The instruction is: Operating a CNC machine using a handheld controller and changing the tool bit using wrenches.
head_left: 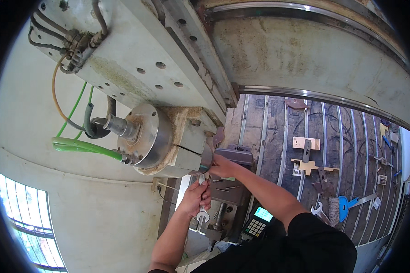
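Left hand grips wrench; long axis up-down in view, open end lowermost; right hand at spindle, fingers: can't tell

Head view: left fisheye of head-worn pair, upright, unmirrored. I look down from above wearer's forearms, which enter from lower edge. Left hand and right hand fall near middle of my field. Pale machine head looms close at upper left; slotted bed lies farther off at right. Straight edges bow outward; barred window curves along lower-left border.
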{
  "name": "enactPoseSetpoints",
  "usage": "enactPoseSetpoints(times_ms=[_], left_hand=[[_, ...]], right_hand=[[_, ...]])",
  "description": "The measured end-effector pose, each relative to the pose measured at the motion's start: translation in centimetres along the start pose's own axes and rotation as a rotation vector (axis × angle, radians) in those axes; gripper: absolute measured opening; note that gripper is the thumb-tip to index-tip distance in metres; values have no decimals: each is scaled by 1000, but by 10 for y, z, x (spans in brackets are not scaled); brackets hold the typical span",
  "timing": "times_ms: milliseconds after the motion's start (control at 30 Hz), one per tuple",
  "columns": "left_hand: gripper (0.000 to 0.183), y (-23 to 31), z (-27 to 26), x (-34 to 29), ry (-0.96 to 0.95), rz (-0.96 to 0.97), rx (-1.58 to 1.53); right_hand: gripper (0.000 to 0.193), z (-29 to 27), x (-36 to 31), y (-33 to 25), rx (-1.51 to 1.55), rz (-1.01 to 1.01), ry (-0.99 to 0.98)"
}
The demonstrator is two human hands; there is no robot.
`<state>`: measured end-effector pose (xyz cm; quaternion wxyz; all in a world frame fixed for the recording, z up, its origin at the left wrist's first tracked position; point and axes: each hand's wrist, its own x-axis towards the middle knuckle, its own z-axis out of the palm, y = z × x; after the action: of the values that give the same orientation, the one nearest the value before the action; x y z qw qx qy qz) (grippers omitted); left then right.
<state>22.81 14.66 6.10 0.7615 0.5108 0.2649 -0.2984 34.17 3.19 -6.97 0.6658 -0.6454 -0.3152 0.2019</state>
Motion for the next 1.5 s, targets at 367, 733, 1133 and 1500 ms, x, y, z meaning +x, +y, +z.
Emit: enactPoseSetpoints(times_ms=[367, 733, 1133, 1500], left_hand=[[11, 17, -9, 6, -38, -49, 105], [20, 48, -46, 9, -269, -71, 490], [22, 26, -62, 33, -375, 50, 449], [50, -47, 108, 90, 317, 478, -582]], right_hand=[[60, -28, -2, -50, -75, 105, -39], [28, -50, 3, 3, -441, -176, -211], [37, -33, 3, 49, -644, -200, 28], [33, -20, 4, 22, -458, 60, 130]])
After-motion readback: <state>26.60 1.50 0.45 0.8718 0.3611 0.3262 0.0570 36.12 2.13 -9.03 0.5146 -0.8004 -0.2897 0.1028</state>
